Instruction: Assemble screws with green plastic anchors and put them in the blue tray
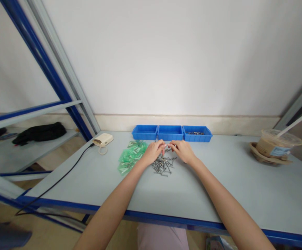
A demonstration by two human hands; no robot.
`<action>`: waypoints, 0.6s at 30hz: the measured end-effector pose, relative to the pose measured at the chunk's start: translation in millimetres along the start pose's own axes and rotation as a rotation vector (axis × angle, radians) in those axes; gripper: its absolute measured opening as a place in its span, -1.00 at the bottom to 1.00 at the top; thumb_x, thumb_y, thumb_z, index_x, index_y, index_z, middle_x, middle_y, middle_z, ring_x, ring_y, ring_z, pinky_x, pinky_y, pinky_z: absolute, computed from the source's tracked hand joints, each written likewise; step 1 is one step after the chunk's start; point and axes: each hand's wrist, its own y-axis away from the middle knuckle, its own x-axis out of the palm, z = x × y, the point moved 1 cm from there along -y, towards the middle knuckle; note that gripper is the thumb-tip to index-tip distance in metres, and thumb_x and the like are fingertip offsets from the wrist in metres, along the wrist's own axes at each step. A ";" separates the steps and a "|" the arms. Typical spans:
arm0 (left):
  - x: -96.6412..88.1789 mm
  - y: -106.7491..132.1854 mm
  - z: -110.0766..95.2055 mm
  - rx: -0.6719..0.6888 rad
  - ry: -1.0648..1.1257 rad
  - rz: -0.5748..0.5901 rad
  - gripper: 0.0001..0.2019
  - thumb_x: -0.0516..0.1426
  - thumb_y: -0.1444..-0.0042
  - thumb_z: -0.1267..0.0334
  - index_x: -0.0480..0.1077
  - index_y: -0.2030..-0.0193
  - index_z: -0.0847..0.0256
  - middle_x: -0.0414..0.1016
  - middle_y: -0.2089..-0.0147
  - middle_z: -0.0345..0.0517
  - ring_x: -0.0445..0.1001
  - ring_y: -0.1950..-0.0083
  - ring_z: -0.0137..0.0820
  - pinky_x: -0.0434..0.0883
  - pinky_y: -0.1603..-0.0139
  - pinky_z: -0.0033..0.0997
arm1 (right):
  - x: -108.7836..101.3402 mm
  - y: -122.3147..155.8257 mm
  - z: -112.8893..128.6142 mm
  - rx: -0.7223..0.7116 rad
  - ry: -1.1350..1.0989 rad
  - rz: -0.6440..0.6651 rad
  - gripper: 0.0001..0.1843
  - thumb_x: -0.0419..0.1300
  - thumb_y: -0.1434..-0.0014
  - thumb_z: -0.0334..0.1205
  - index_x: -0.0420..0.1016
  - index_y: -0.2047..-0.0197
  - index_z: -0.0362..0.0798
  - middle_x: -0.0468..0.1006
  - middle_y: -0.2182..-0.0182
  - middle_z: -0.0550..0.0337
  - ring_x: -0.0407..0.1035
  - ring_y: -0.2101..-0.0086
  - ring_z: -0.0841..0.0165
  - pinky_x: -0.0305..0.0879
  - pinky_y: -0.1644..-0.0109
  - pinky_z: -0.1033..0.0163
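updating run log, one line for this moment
left hand: at screw pile; right hand: close beside left hand; green packets: left of screw pile; rightmost blue bin: holds metal parts

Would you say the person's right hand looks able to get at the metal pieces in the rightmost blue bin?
Probably yes: the right hand is near the rightmost blue bin, whose top is open, and nothing visible blocks the way to the metal pieces inside.

Head view looks forward and down from close above, across the table point(234, 170) to the wall point(161, 62) at twelve o'clock.
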 end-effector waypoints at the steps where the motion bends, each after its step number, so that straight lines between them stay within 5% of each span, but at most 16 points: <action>1: 0.2 0.0 0.5 0.002 0.000 0.002 -0.76 -0.11 -0.21 0.19 0.27 0.39 0.18 0.44 0.53 -0.28 0.41 0.41 -0.43 0.23 0.30 -0.51 | 0.0 0.3 0.2 -0.004 -0.016 -0.004 -0.68 -0.05 -0.24 -0.08 0.46 0.26 -0.02 0.54 0.42 0.20 0.36 0.43 0.39 0.02 0.40 0.37; 4: 1.0 -0.3 2.2 0.001 0.003 -0.010 -0.71 -0.14 -0.22 0.19 0.27 0.44 0.19 0.42 0.55 -0.27 0.39 0.44 -0.44 0.22 0.32 -0.51 | 0.0 0.9 0.6 -0.032 -0.051 -0.006 -0.76 0.04 -0.20 -0.10 0.43 0.17 -0.01 0.55 0.37 0.22 0.36 0.43 0.41 0.04 0.39 0.38; 8: 2.1 -0.9 3.6 -0.008 0.009 -0.016 -0.66 -0.15 -0.22 0.17 0.25 0.51 0.20 0.41 0.55 -0.26 0.37 0.45 -0.44 0.22 0.31 -0.50 | 0.4 1.0 0.0 -0.051 -0.014 -0.017 -0.78 0.01 -0.22 -0.18 0.46 0.30 -0.03 0.55 0.37 0.20 0.36 0.40 0.40 0.04 0.38 0.37; 13: 1.5 -1.3 2.7 -0.017 0.027 0.013 -0.66 -0.16 -0.23 0.17 0.24 0.51 0.21 0.40 0.56 -0.26 0.37 0.44 -0.45 0.22 0.31 -0.51 | 0.8 1.0 -0.3 -0.053 -0.045 -0.028 -0.78 0.04 -0.20 -0.14 0.40 0.13 0.00 0.54 0.35 0.22 0.37 0.40 0.41 0.06 0.37 0.38; 18: 0.1 -0.9 -0.4 -0.029 0.063 -0.003 -0.71 -0.12 -0.21 0.17 0.26 0.44 0.21 0.41 0.55 -0.27 0.38 0.44 -0.45 0.23 0.32 -0.51 | -0.5 1.1 1.3 -0.054 0.017 -0.031 -0.70 -0.04 -0.24 -0.11 0.44 0.33 -0.03 0.53 0.43 0.20 0.35 0.43 0.40 0.01 0.41 0.37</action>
